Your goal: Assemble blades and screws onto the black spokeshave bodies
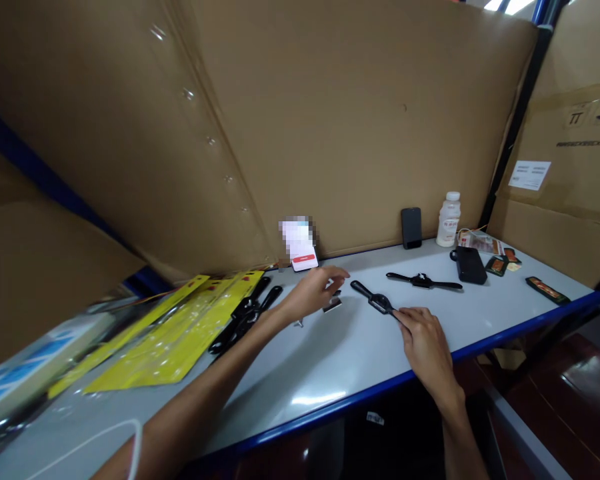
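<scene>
My right hand (425,337) is closed round the near handle of a black two-handled wrench-like tool (377,301) that lies on the grey table (330,373). My left hand (314,291) reaches over the table with fingers stretched out, just above a small dark metal part (333,304). A second black tool (423,281) of the same kind lies farther right. More black tools (245,313) lie to the left of my left hand, beside yellow packaging cards (180,333).
Large cardboard sheets (330,133) wall the back. Against them stand a white card (303,257), a black phone (411,227) and a white bottle (449,219). A black case (469,263) and small packets (547,290) lie at the right. The table's blue front edge (360,397) runs close to me.
</scene>
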A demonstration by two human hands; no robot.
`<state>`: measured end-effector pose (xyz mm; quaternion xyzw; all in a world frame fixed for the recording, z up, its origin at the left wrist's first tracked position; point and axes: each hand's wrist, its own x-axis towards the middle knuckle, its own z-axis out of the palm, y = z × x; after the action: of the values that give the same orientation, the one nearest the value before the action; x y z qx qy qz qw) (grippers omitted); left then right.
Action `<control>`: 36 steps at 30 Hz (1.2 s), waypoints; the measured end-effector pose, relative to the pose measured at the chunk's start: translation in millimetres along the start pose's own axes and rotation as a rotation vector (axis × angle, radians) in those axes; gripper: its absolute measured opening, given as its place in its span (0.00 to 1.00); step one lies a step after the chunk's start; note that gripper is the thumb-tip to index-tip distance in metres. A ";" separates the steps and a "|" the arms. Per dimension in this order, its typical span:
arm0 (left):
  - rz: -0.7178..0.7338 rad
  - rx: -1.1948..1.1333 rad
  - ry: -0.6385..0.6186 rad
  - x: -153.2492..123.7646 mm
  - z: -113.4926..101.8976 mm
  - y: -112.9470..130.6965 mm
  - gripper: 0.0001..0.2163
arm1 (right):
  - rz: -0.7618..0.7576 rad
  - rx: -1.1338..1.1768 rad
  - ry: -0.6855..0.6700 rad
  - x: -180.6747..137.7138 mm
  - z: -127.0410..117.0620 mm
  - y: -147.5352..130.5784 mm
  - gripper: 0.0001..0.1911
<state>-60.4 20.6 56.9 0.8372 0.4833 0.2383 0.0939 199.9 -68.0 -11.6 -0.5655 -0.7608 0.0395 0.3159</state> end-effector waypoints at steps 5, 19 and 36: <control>-0.162 0.283 -0.093 -25.5 5.5 -15.2 0.13 | 0.028 -0.035 0.000 1.1 -3.8 -3.8 0.19; -0.284 -0.109 -0.008 -33.2 33.4 -25.5 0.26 | 0.028 0.019 0.060 0.0 -3.2 2.4 0.17; -0.171 -0.619 -0.015 -27.4 30.6 13.1 0.15 | -0.095 0.153 -0.093 -0.7 -11.2 3.4 0.21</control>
<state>-46.9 -7.4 26.9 0.7271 0.4557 0.3590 0.3672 208.8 -70.8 -4.4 -0.5004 -0.7954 0.1084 0.3242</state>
